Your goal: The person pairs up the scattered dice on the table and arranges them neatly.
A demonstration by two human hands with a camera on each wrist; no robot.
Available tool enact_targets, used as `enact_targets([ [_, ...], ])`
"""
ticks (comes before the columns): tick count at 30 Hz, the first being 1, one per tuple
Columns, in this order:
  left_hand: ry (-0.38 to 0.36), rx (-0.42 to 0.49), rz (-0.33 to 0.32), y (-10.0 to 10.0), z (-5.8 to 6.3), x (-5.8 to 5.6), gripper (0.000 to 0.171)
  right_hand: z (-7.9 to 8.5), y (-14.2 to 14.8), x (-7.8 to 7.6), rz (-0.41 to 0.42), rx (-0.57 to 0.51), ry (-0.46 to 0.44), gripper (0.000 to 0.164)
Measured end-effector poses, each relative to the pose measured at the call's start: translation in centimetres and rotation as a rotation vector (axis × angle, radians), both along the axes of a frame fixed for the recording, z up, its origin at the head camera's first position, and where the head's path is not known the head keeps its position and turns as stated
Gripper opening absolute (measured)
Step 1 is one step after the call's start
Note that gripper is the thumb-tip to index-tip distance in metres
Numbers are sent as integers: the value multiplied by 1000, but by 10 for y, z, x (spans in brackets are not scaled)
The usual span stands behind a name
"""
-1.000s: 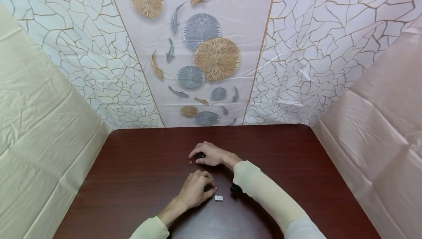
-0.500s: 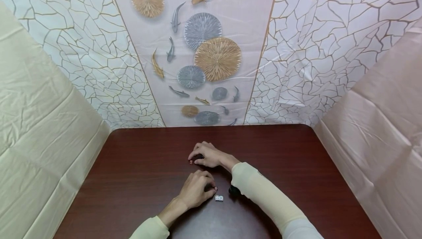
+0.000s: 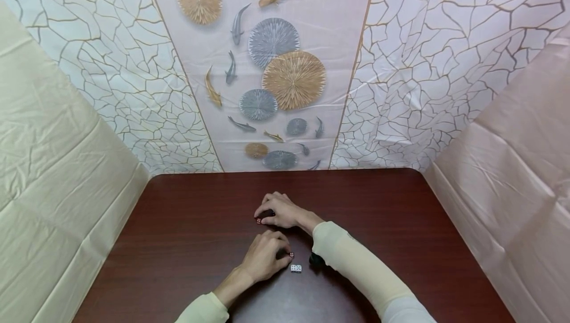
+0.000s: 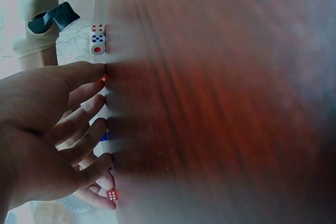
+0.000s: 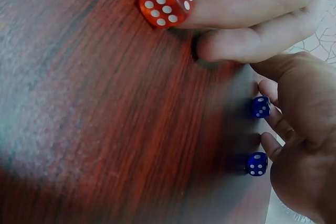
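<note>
My left hand (image 3: 266, 254) rests low over the table, pinching a red die (image 5: 165, 4) between thumb and a finger. Just right of it, two white dice (image 3: 296, 268) stand side by side, touching. Farther back, my right hand (image 3: 284, 211) reaches leftward with bent fingers. At its thumb and index fingertip is a second red die (image 3: 259, 221), pinched with white pips showing. Under the right hand, one blue die (image 5: 261, 107) and another blue die (image 5: 256, 164) sit apart in the right wrist view; the hand mostly hides them in the head view.
The dark red-brown table (image 3: 187, 244) has patterned cloth (image 3: 276, 80) behind it and pale cloth at both sides. A black wrist camera (image 3: 317, 258) hangs under the right sleeve (image 3: 362, 263), close to the white dice.
My right thumb has closed in toward the red die at its index fingertip, and that die has shifted very slightly toward me. The left hand and white dice have stayed put.
</note>
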State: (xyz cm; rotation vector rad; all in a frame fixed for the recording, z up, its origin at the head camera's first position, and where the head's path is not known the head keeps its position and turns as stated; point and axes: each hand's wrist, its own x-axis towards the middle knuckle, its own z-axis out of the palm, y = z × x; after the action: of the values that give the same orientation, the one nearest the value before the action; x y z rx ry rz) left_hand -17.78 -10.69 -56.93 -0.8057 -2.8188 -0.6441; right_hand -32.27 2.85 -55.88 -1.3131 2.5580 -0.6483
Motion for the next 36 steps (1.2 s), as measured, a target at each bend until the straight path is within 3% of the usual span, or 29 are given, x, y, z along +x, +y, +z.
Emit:
enact_targets([
  [11,3,8,-6,0,1,0,7,-1,0,1,6,-2,6,21],
  [21,10,9,-13,0,0,-1,6,4,3,1,-10,-16,-50,15],
  [36,25,0,-17,1,2,1,6,14,23,4,-52,-85,-12,16],
])
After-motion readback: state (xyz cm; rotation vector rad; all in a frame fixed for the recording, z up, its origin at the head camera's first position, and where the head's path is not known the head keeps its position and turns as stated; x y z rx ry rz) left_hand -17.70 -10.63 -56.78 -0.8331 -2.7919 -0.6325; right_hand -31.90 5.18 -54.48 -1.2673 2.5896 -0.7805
